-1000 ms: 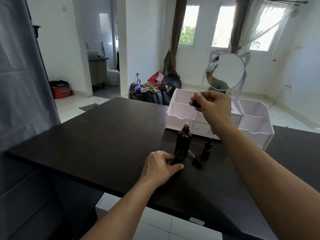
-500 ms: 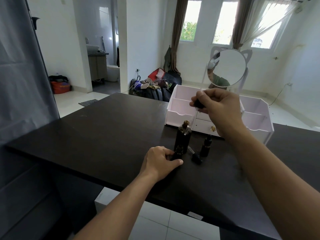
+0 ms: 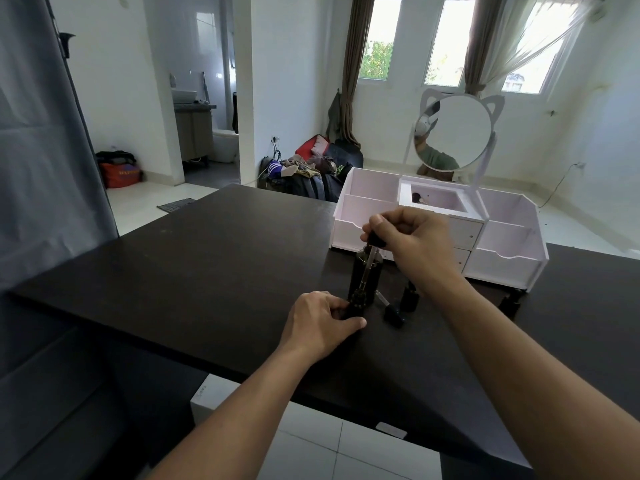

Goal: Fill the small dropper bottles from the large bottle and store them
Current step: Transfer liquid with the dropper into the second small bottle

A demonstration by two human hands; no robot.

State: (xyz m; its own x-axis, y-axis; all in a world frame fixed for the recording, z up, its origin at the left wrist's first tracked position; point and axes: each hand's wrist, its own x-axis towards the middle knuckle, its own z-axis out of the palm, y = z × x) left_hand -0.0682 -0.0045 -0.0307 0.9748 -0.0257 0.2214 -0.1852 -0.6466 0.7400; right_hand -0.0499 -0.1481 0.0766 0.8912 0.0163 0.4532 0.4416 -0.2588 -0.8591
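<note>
The right hand (image 3: 412, 242) pinches the dropper (image 3: 369, 261) over the small bottle (image 3: 356, 304), which the left hand (image 3: 320, 323) grips just before the large bottle (image 3: 365, 275). A shaky tip may miss its narrow neck and spill.

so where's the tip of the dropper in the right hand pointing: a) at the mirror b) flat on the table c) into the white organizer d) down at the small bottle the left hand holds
d: the right hand pinches the dropper by its bulb, with the glass tip angled down to the mouth of the small bottle that the left hand holds on the table.
</note>
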